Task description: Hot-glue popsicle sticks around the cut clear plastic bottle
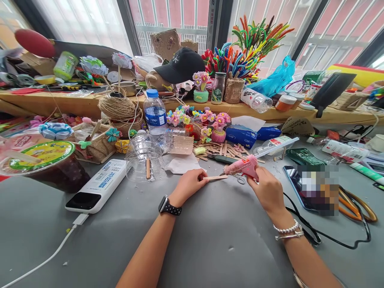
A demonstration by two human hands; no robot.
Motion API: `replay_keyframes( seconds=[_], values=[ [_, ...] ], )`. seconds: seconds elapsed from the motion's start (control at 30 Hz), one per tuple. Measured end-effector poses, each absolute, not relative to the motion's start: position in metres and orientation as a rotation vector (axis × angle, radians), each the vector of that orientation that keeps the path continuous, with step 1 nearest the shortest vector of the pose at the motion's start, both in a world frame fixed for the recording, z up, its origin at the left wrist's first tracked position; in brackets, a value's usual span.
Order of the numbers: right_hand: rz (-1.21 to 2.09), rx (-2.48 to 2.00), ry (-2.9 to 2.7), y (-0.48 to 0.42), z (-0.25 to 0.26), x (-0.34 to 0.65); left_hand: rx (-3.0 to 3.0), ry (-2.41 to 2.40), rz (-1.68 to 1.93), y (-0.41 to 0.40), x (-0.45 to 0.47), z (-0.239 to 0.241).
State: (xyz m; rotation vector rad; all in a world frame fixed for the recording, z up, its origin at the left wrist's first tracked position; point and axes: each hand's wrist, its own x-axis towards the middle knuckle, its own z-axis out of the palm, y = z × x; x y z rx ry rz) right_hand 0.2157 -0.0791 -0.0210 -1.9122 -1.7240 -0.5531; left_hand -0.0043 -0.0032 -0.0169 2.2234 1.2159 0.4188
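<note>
Between the fingertips of my left hand (192, 183) is a flat wooden craft stick (218, 177), which points to the right just above the grey table. My right hand (268, 188) is wrapped round a pink hot glue gun (246, 167). The gun's nozzle is at the stick's upper side; whether it touches cannot be made out. A glue stick (277, 146) juts from the back of the gun. Behind the nozzle lie small scissors (241, 180), partly hidden. Left of my left hand, another craft stick (148, 169) rests against a cut clear plastic bottle (139, 160).
A pile of craft sticks (225, 150) and a white paper (183, 163) lie behind my hands. To the left stand a power bank (99, 186) and a drink cup (57, 168). A phone (300, 192), orange-handled scissors (354, 206) and a black cable (336, 238) are on the right.
</note>
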Motion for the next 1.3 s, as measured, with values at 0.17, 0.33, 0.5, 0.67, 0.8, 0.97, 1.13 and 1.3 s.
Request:
replay_keyframes(
  seconds=[0.17,0.33,0.5,0.67,0.8,0.97,1.13,1.3],
  values=[
    [-0.603,-1.96,-1.668,-0.0787,-0.0219,0.2149,2.222,1.207,0.426,-0.0032,-0.0042,-0.0169],
    [-0.598,-1.988,-1.659,-0.078,-0.0242,0.2146,2.225,1.216,0.418,-0.0036,-0.0041,-0.0161],
    [-0.603,-1.959,-1.691,-0.0773,-0.0257,0.2136,2.223,1.209,0.422,-0.0039,-0.0043,-0.016],
    [-0.601,-1.976,-1.725,-0.0775,-0.0251,0.213,2.216,1.212,0.413,-0.0039,-0.0037,-0.0155],
    [-0.607,-1.969,-1.736,-0.0775,-0.0247,0.2125,2.211,1.214,0.415,-0.0043,-0.0032,-0.0146],
    [-0.613,-1.949,-1.746,-0.0774,-0.0252,0.2129,2.21,1.218,0.412,-0.0045,-0.0033,-0.0143],
    [-0.594,-1.97,-1.751,-0.0773,-0.0252,0.2128,2.217,1.208,0.424,-0.0032,-0.0042,-0.0171],
    [-0.599,-1.978,-1.754,-0.0776,-0.0251,0.2126,2.212,1.207,0.416,-0.0026,-0.0048,-0.0172]
  ],
)
